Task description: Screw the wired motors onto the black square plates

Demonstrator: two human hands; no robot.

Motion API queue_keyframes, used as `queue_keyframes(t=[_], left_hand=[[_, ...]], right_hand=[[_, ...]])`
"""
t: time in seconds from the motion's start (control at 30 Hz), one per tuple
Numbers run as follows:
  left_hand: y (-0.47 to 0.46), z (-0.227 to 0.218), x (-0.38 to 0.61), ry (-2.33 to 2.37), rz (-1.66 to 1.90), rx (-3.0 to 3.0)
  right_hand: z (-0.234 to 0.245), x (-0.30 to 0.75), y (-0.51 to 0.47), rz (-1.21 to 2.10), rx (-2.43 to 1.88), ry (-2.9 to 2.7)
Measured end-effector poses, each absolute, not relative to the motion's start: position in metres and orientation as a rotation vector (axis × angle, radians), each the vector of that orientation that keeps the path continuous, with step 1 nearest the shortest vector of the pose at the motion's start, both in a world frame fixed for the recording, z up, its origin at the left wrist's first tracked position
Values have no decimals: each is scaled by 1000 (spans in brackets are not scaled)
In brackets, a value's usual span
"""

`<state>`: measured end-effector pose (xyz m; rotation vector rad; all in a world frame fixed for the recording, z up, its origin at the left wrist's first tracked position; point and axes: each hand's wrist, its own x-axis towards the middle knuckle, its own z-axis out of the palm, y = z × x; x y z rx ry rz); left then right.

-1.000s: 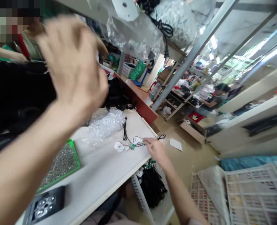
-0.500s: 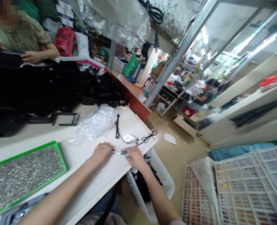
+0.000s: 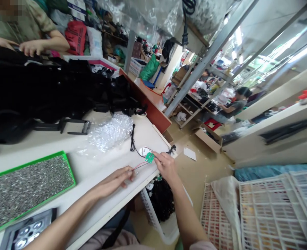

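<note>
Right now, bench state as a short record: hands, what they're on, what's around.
left hand: fingers by the end of thin red wires; grip unclear
right hand: fingertips at a green circuit board, wires running from it toward the left hand
beside them: white plastic piece, black cable
surface: white table
also on table: bubble wrap, green-framed tray
</note>
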<state>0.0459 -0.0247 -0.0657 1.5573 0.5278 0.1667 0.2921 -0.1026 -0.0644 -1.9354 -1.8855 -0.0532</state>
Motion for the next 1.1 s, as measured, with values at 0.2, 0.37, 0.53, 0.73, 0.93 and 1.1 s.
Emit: queue_keyframes(t=[0.2,0.37,0.53,0.73,0.93,1.1], left_hand=[[-34,-77,25,584,224,1320],[-31,-83,25,684,246,1400],[-34,-89,52,732,252,1775],[-46,-91,84,676,209,1926],[-42,-95,33,772,231,1705],[-42,-88,-21,998,411,1549]], right_hand=[[-68,280,-96,-103,-1885,-1959],[-82,313,-93,-145,-2252,-1955],[-94,386,-91,-279,-2562,-1499],[-77,435,-98,-436,-2453,-1097],[-51,386,-107,-403,-2042,-1168],[-49,304,-100,-240,-1837,-1322]])
